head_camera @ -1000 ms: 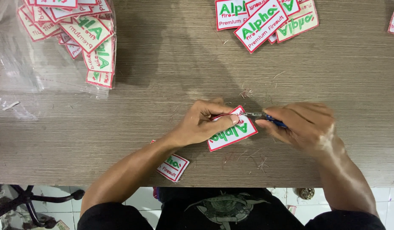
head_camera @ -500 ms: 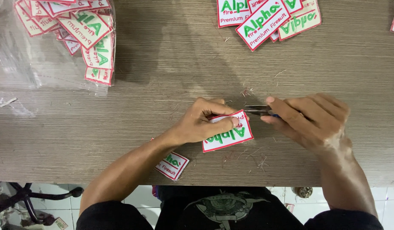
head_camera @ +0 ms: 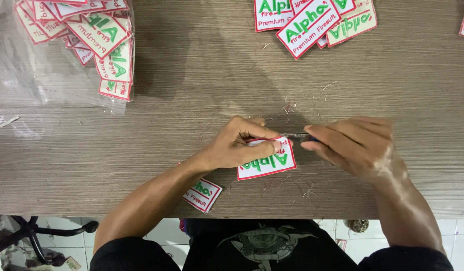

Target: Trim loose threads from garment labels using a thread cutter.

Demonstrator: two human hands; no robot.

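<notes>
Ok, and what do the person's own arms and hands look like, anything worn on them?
Both forearms are bare, and the left hand and right hand are bare too: no gloves, rings, watch or wristbands visible. Dark short sleeves cover the upper arms at the bottom edge, part of a black shirt with a pale printed graphic on the chest.

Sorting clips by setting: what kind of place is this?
Likely a small garment-trim workbench: embroidered patches piled on a wooden table, thread clippings, left hand pinning a patch, right hand holding snips.
</notes>
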